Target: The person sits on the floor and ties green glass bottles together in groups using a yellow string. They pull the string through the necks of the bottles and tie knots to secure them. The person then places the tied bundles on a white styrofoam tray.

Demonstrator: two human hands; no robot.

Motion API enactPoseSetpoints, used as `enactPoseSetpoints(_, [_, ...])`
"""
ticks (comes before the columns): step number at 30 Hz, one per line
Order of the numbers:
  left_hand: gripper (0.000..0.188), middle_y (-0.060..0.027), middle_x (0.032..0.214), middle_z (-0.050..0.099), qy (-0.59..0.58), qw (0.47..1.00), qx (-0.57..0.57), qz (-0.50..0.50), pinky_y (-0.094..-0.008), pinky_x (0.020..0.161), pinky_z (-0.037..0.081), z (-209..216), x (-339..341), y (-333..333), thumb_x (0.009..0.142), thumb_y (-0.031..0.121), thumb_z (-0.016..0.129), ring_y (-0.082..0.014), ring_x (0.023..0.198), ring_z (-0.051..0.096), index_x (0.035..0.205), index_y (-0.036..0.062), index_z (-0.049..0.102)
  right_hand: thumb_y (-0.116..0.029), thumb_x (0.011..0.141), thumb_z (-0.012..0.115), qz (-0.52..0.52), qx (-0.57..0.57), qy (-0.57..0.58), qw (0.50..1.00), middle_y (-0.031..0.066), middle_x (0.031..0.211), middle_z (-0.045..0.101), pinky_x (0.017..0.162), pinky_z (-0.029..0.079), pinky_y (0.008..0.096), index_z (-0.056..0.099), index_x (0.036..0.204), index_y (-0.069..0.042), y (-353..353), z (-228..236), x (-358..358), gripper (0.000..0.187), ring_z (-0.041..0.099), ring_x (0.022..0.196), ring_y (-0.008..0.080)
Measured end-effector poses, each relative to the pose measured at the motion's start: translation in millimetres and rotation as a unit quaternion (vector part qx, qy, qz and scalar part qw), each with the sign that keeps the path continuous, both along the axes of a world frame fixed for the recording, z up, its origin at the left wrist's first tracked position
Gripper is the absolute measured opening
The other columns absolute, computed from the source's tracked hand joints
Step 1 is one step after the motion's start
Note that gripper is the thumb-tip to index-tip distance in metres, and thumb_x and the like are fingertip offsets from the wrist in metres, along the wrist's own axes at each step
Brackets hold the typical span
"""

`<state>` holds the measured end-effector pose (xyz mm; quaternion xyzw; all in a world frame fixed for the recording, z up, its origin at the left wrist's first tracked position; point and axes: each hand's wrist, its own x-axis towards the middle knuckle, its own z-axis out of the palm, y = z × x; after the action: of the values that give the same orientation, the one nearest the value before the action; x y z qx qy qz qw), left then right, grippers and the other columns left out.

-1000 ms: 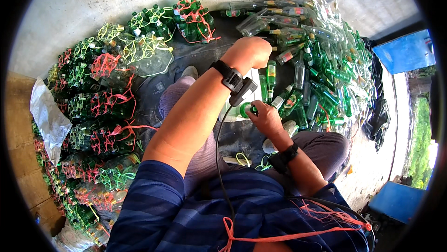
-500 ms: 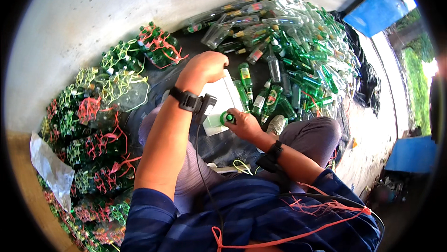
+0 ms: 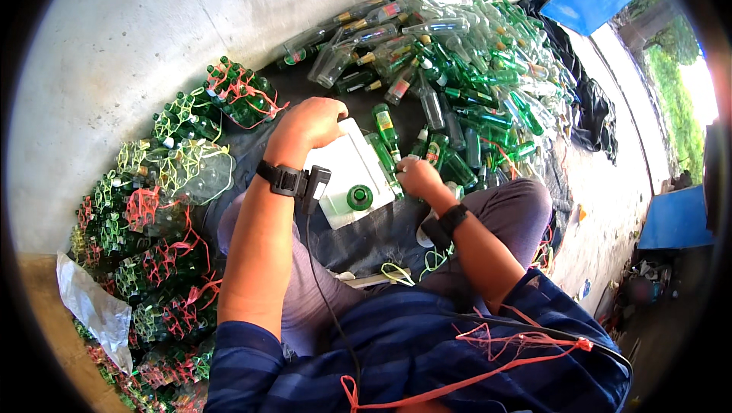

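While corded bundles of green and clear glass bottles (image 3: 179,173) lined the left side, the left hand (image 3: 309,125) overlapped the far-left corner of a white rectangular block (image 3: 347,155). That hand's fingers were curled; whether they gripped anything could not be told. On the block's nearer part, 1 green glass bottle (image 3: 359,198) stood upright, clear of both hands. It was judged light enough for 1 hand, rigid, smooth enough to slip if wet, and liable to chip or break; the neck or upper body offered the soundest hold. Right of the block, the right hand (image 3: 419,178) had its fingers bent close beside green labelled bottles (image 3: 386,129); a grasp on any could not be confirmed. Farther right lay a loose heap of green and clear bottles (image 3: 488,77).

Not verifiable: the left fingertips, turned from view; the standing bottle's sides, foreshortened from above; the right fingertips, poorly resolved; and the heap's lower layers, covered by upper bottles.
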<state>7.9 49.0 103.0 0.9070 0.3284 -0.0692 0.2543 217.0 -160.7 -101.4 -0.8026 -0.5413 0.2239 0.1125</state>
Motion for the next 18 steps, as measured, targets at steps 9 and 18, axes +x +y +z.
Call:
enactPoseSetpoints(9, [0.044,-0.0170,0.113,0.075,-0.002,1.000,-0.004,-0.005,-0.0434,0.092,0.056,3.1,-4.8,0.7,0.086,0.028,0.074,-0.0342,0.105,0.072,0.127,0.0101,0.071,-0.020,0.097,0.057,-0.123,-0.092,0.205,0.967,0.0123,0.078,0.070,0.057,0.055,0.0447,0.069,0.085,-0.003,-36.4,-204.9,49.5,0.024,0.070,0.068,0.0280])
enactPoseSetpoints(18, [0.036,-0.0162,0.116,0.074,-0.004,1.000,0.007,-0.004,-0.0452,0.095,0.055,2.1,-1.7,-1.7,0.089,0.025,0.071,-0.0346,0.110,0.069,0.122,0.0117,0.073,-0.030,0.079,0.071,0.252,-0.216,-0.144,0.932,0.0103,0.073,0.070,0.061,0.055,0.0428,0.077,0.078,-0.010,-42.3,-316.5,58.3,0.021,0.070,0.069,0.0297])
